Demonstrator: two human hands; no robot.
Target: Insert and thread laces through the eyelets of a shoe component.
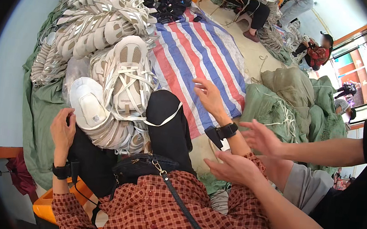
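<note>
My left hand (63, 131) has loosely bent fingers with nothing in them, beside a pale shoe upper (89, 104) whose flat white underside faces up. My right hand (209, 97) is raised over the striped sheet, fingers apart and holding nothing. On my lap, between the hands, lies a beige and white sneaker upper (130, 77) with crisscrossed white laces. One loose lace (163, 122) trails across my right knee. Under these sits a stack of similar uppers (118, 137). A co-worker's two hands (242, 166) are spread open beside my right forearm.
Nested shoe uppers (99, 26) are heaped ahead on the left. A red, white and blue striped sheet (202, 50) covers the floor ahead. Green sacks (275, 107) stand on the right, with loose white laces on one. Other people (317, 52) sit farther off.
</note>
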